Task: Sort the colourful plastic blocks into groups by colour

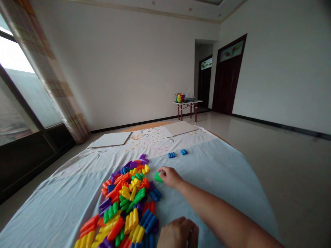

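Note:
My right hand (170,177) reaches over the cloth to the right of the pile, its fingers closed on a green ribbed plastic block (158,177). At the bottom edge my left hand (178,234) is bent with its fingers curled; what it may hold is hidden. Left of both hands lies a long heap of ribbed plastic blocks (134,184) in orange, yellow, green, blue and purple. Beyond my right hand, two blue blocks rest apart from the heap: one blue block (171,155) and a smaller-looking blue block (183,152).
A pale blue cloth (219,179) covers the table. Toward its far end lie a white board (110,139) and a second flat board (180,128). Across the room, a small table (192,102) bears a colourful bag (179,97) and a clear plastic bag (190,95).

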A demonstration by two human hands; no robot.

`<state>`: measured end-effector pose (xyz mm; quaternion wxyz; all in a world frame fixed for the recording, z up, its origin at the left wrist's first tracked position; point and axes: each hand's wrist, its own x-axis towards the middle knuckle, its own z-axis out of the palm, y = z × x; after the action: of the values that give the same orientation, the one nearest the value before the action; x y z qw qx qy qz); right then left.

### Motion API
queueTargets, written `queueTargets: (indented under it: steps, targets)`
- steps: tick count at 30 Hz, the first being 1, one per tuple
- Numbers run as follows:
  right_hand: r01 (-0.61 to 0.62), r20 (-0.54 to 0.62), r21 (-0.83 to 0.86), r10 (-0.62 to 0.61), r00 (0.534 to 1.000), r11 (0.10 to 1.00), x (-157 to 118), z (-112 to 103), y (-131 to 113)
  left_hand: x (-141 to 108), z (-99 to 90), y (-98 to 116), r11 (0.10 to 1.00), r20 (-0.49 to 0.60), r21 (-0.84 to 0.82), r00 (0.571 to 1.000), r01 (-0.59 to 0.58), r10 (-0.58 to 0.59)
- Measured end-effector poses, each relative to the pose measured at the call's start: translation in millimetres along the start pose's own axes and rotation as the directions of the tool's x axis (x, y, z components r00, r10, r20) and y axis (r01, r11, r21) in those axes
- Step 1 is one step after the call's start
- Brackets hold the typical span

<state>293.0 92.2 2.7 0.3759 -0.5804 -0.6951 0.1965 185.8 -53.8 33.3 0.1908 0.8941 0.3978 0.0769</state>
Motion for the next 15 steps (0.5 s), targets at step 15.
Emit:
queueTargets:
  steps: [15]
  targets:
    - [0.037, -0.102, -0.199, -0.058, 0.993, 0.979, -46.5, -32.5, 43.9, 12.7, 69.5, -17.0, 0.997, -0.121, 0.06, 0.991, -0.041, 0.048]
